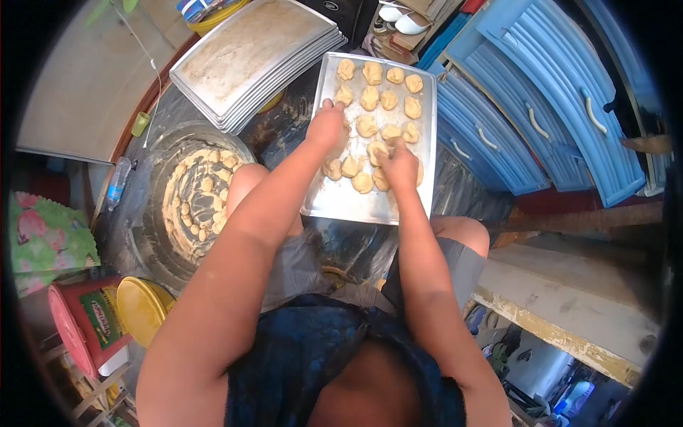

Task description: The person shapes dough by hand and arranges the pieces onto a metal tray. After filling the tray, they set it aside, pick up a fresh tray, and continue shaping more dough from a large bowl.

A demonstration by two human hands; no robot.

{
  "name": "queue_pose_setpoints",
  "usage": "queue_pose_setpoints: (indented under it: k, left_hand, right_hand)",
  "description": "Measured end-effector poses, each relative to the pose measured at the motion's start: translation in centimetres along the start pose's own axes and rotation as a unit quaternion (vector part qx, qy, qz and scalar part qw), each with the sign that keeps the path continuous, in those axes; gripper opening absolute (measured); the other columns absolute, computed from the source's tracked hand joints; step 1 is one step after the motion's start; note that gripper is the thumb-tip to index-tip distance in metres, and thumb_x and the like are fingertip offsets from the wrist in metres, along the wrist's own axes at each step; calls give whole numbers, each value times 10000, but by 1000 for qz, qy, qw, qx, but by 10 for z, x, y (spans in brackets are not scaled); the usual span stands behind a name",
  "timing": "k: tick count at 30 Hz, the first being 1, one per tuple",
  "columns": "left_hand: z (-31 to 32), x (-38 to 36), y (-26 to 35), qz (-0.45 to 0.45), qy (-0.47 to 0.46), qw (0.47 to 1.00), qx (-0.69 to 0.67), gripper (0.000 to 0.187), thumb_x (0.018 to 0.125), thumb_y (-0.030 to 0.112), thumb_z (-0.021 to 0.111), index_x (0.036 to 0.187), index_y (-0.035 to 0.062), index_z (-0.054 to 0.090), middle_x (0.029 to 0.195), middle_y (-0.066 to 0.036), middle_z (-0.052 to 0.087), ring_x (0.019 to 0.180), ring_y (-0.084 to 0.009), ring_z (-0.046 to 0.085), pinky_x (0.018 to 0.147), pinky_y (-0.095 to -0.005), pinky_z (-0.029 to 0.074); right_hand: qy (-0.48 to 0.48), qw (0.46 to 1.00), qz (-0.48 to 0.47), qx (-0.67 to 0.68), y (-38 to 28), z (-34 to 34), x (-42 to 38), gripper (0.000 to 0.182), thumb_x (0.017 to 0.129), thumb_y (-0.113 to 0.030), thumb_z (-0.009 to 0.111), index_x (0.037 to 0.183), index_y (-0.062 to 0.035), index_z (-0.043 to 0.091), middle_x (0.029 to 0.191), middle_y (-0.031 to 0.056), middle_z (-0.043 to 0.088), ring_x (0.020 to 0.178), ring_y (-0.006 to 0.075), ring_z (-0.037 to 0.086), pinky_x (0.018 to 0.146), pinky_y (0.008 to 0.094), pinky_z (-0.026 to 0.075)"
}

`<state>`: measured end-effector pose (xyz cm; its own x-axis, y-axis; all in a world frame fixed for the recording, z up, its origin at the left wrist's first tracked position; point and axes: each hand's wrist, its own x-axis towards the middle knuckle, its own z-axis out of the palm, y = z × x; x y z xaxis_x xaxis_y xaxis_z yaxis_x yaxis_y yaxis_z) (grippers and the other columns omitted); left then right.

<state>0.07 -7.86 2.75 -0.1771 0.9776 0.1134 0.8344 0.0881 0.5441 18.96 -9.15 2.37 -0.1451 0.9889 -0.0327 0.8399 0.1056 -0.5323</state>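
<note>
A metal baking tray (327, 206) lies in front of my knees, with rows of pale yellow dough balls (369, 98) on it. Over the tray's left side is my left hand (328, 127), fingers curled down at a dough ball that shows only at the hand's edge. My right hand (400, 167) has its fingers closed about another dough ball (377, 151) right of the tray's middle. Palms and most fingertips are hidden from above. To the left, a wide round basin (146, 206) holds many smaller dough pieces (206, 185) and floury residue.
A stack of baking trays (252, 53) stands beyond the basin. Blue drawers (498, 121) with white handles rise at the right. A red bucket (75, 324), a yellow lid-like container (142, 306) and a plastic bottle (118, 183) are at the left. A wooden ledge (562, 306) runs lower right.
</note>
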Motion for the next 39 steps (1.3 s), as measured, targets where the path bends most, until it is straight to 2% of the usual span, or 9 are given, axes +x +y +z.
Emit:
queue_pose_setpoints:
  k: [5,10,14,17,21,25,31,32,39]
  left_hand:
    - [-2,-42,-6,-13,-320,947,-9,511,644,249,710,1084,29,572,985,-219,575,930,-344,578,811,-392,465]
    - [-13,-57,-18,-4,-266,964,-23,483,634,118,679,1091,27,552,946,-214,620,896,-338,601,784,-366,473]
    - [-8,-50,-24,-53,-95,994,-30,426,639,98,646,1054,53,563,1010,-207,583,945,-345,567,818,-375,455]
    - [-10,-53,-16,19,-57,997,40,392,654,124,639,1036,67,572,1058,-183,530,1007,-350,516,868,-399,424]
    - [-31,-65,11,95,-203,974,39,421,656,152,634,1068,87,572,1070,-170,505,1018,-354,499,867,-403,421]
    - [-10,-54,4,44,-228,971,-64,346,657,132,629,992,48,604,838,-182,606,807,-338,588,737,-366,469]
    - [-17,-40,18,45,-197,957,-208,261,673,122,618,919,32,615,798,-187,614,758,-305,611,684,-361,475]
    - [0,-36,16,54,-185,942,-274,253,689,81,614,929,3,589,746,-117,590,721,-172,580,664,-294,458]
    - [34,-27,63,60,-154,969,-184,249,725,73,570,970,30,569,843,-173,614,794,-333,595,721,-389,467]
  right_hand:
    - [-57,993,-85,-58,-10,5,-11,333,720,-352,640,976,-140,614,768,111,635,827,274,583,845,382,346]
    - [-89,993,-35,-74,12,-30,-28,387,672,-313,695,1017,-150,629,1126,87,495,1104,264,414,926,399,273]
    - [-123,985,-41,-112,19,-30,-30,392,652,-303,686,1023,-189,630,1080,65,531,1066,268,464,916,413,287]
    - [50,998,-25,29,35,-18,-27,380,654,-281,678,1015,-174,631,1094,65,544,1094,251,458,917,418,286]
    - [0,998,-22,-56,33,-30,-28,328,680,-218,651,994,-124,626,990,77,610,1003,252,523,884,396,324]
    - [75,982,46,169,26,-32,-25,276,707,-195,657,964,-100,631,846,102,654,805,263,626,751,352,459]
    - [171,971,56,157,41,-31,-16,161,712,-104,624,857,-41,654,824,150,647,745,258,636,690,323,487]
    - [167,964,87,185,41,-38,-15,184,725,-104,606,891,-45,661,833,144,648,748,254,635,700,319,486]
    - [81,994,14,78,69,-23,-1,234,743,-165,632,971,-134,670,983,110,611,934,273,564,847,354,434]
